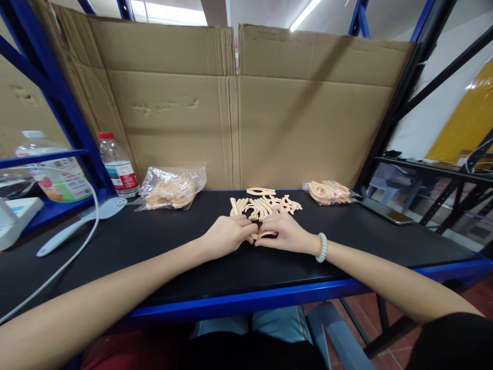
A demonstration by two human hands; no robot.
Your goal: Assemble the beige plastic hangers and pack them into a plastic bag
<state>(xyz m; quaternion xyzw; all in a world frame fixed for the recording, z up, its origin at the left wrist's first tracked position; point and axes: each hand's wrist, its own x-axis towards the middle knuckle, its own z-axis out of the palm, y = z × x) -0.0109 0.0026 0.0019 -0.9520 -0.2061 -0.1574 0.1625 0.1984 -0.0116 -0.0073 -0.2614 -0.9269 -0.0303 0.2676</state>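
Observation:
My left hand (228, 236) and my right hand (287, 234) meet over the black table top, fingertips nearly touching. Between them is a thin curved beige piece (267, 233), which looks like wood. The fingers of my right hand pinch it, and those of my left are closed at its left end; the exact grip is partly hidden. Just beyond my hands lies a pile of similar beige pieces (262, 205), some straight and some curved. At the back of the pile sits a long, narrow piece with an opening along its middle (261, 191).
Clear plastic bags of beige pieces lie left (171, 192) and right (327, 192). A phone-like flat device (385, 210) rests at right. On the left are a red-capped bottle (120, 169), a hairbrush (82, 221) and a white cable (82, 246). Cardboard (173, 113) walls the back.

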